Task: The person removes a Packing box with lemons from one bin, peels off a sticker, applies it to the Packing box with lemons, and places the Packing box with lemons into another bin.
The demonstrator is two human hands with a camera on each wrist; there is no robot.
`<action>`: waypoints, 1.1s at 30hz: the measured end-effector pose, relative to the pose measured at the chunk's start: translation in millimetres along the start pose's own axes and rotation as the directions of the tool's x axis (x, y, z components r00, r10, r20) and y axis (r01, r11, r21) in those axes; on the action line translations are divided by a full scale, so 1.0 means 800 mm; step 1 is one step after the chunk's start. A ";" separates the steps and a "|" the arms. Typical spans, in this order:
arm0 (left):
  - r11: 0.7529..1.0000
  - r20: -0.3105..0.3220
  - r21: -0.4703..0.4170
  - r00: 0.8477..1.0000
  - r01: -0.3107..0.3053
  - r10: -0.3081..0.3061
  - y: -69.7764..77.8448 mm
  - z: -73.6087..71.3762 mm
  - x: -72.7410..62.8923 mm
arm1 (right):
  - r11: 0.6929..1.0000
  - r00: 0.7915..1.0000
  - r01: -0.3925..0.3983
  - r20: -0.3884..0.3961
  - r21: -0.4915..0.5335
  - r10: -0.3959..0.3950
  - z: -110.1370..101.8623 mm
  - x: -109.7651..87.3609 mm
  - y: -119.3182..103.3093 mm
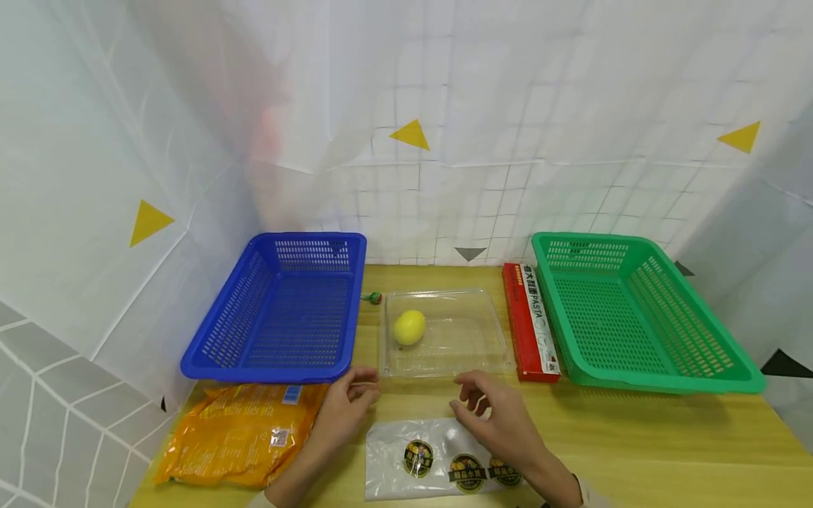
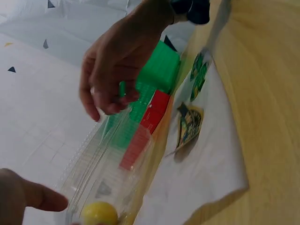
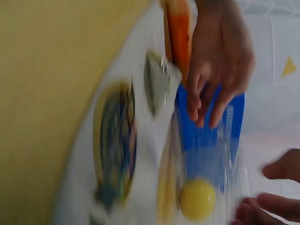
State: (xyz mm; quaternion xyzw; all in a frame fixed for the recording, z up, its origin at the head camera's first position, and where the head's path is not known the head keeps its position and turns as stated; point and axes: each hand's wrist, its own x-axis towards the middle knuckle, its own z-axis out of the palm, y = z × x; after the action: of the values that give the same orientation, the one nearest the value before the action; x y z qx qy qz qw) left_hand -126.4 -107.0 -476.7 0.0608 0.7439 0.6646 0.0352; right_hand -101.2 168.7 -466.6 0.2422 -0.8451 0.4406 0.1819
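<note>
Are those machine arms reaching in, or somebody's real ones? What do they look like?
They're a person's. The left grip and right grip are ungloved human hands with slender fingers. At the head view's bottom edge, a pale left sleeve and a pale right sleeve just show. A chunky dark band circles the right wrist. I see no cables.

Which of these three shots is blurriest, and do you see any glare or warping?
Right wrist view: blurriest, print on the white plastic bag smeared past reading; left wrist view: dim and a bit soft, the right hand darkly shaded; head view: sharpest, glints on the orange packet and clear tray, apparent wide-angle stretch toward the edges.
</note>
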 end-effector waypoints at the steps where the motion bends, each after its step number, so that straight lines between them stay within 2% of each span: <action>1: 0.999 0.012 0.046 1.000 -0.011 0.010 -0.002 -0.003 0.000 | 0.998 0.997 -0.044 0.072 0.045 0.040 0.005 -0.002 -0.003; 4: 0.975 0.042 0.213 0.998 -0.063 0.055 -0.006 -0.007 -0.001 | 0.982 0.962 -0.135 0.253 0.128 0.099 0.017 -0.010 -0.007; 7: 0.920 0.077 0.361 0.988 -0.150 0.131 -0.008 -0.007 -0.004 | 0.976 0.928 -0.168 0.357 0.138 0.109 0.028 -0.016 -0.005; 9: 0.895 0.130 0.397 0.977 -0.205 0.167 -0.008 -0.005 -0.006 | 0.981 0.916 -0.160 0.387 0.114 0.105 0.033 -0.019 -0.002; 11: 0.885 0.197 0.395 0.963 -0.248 0.182 -0.007 -0.003 -0.007 | 0.986 0.911 -0.145 0.400 0.087 0.099 0.036 -0.021 0.000; 15: 0.896 0.307 0.351 0.938 -0.271 0.163 -0.010 0.000 -0.009 | 0.992 0.912 -0.117 0.401 0.044 0.090 0.042 -0.025 0.002; 19: 0.893 0.351 0.354 0.925 -0.277 0.148 -0.016 0.002 -0.008 | 0.997 0.925 -0.083 0.374 0.009 0.074 0.047 -0.031 0.002; 25: 0.889 0.360 0.377 0.925 -0.261 0.119 -0.021 0.002 -0.008 | 0.998 0.945 -0.070 0.320 0.003 0.065 0.053 -0.036 0.003; 31: 0.887 0.361 0.387 0.926 -0.254 0.108 -0.019 0.001 -0.008 | 0.991 0.952 -0.099 0.298 0.091 0.068 0.054 -0.034 0.004; 33: 0.887 0.364 0.383 0.925 -0.257 0.111 -0.018 0.001 -0.008 | 0.983 0.951 -0.130 0.298 0.133 0.085 0.052 -0.032 0.003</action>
State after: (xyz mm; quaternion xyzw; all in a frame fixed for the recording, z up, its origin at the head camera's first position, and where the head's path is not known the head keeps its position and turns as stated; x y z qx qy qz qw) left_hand -120.6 -108.5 -491.1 0.2490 0.8443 0.4674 0.0817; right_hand -85.2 141.7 -504.0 0.2709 -0.8388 0.4721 0.0125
